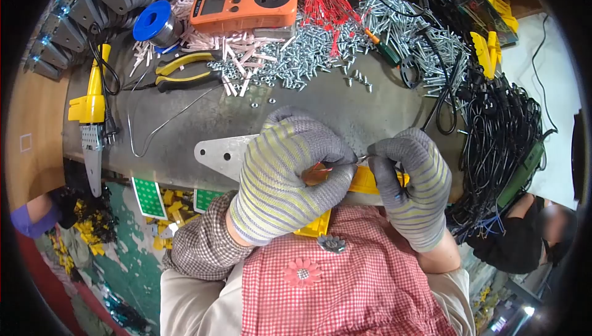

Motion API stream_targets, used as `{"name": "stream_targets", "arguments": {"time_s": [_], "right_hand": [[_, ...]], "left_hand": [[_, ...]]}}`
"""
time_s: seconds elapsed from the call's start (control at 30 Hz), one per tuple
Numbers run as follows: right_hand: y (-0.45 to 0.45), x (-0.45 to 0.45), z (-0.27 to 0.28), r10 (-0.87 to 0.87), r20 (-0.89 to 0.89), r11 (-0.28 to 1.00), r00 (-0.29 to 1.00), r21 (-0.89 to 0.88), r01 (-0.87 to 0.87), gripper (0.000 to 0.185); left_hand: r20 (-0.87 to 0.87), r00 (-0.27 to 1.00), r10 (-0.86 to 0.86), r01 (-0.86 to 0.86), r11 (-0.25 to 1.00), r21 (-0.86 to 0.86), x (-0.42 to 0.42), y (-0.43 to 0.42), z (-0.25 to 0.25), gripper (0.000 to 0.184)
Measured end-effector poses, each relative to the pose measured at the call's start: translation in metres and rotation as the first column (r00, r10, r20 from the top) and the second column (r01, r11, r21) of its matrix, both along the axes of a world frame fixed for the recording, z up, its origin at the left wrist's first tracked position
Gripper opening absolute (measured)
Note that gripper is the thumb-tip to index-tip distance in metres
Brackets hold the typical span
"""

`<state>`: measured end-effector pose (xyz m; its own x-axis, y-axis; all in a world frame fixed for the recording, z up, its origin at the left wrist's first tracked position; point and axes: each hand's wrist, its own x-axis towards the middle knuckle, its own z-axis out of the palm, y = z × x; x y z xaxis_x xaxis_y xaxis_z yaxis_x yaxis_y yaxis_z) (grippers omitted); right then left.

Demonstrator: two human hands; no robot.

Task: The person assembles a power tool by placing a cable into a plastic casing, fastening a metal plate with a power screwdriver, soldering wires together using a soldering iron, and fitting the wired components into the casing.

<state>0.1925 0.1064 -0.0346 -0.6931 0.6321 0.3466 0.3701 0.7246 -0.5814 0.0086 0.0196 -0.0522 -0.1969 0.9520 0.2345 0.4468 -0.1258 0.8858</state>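
Both my hands wear grey gloves with yellow-green stripes. My left hand point(296, 176) is closed in a pinch, and a bit of red wire point(317, 168) shows inside its curled fingers. Facing it, my right hand point(412, 182) pinches as well. A thin wire end point(362, 158) spans the small gap between the fingertips. Under the hands lies a yellow plastic housing point(364, 180), largely covered by the gloves. From beneath my left hand a flat grey metal plate point(213, 151) with holes sticks out on the bench.
Screws point(296, 58) and pale sleeves point(240, 58) are heaped behind, with pliers point(185, 71), an orange meter point(243, 6), a solder spool point(154, 24) and red-wired parts point(327, 0). Black cables point(499, 139) pile up right. A yellow-handled piece point(92, 105) lies left. Other people sit at both sides.
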Motion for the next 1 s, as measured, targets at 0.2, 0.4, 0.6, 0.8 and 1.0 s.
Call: {"name": "stream_targets", "arguments": {"time_s": [0.2, 0.4, 0.6, 0.8, 1.0], "right_hand": [[-0.004, -0.003, 0.012, -0.013, 0.029, 0.939, 0.999, -0.343, 0.022, 0.012], [0.003, 0.002, 0.011, -0.009, -0.135, 0.922, 0.991, -0.385, -0.044, 0.013], [0.015, 0.01, 0.001, 0.323, 0.251, 0.924, 0.912, 0.123, -0.361, 0.019], [0.007, 0.001, -0.007, 0.012, -0.09, 0.986, 0.996, -0.162, -0.026, 0.016], [0.008, 0.005, 0.002, 0.09, -0.131, 0.986, 0.987, -0.125, -0.107, 0.012]], "left_hand": [[-0.208, 0.977, 0.043, -0.025, 0.996, 0.09, -0.003, 0.001, 0.003, 0.012], [-0.172, 0.985, -0.033, 0.041, 0.998, 0.043, -0.009, 0.003, 0.003, 0.018], [0.167, 0.957, -0.236, 0.258, 0.958, -0.125, -0.025, 0.009, 0.002, 0.016], [0.336, 0.925, -0.178, 0.232, 0.964, -0.127, -0.02, 0.0, -0.002, 0.015], [0.223, 0.97, -0.094, 0.115, 0.99, -0.081, -0.012, -0.002, -0.003, 0.013]]}}
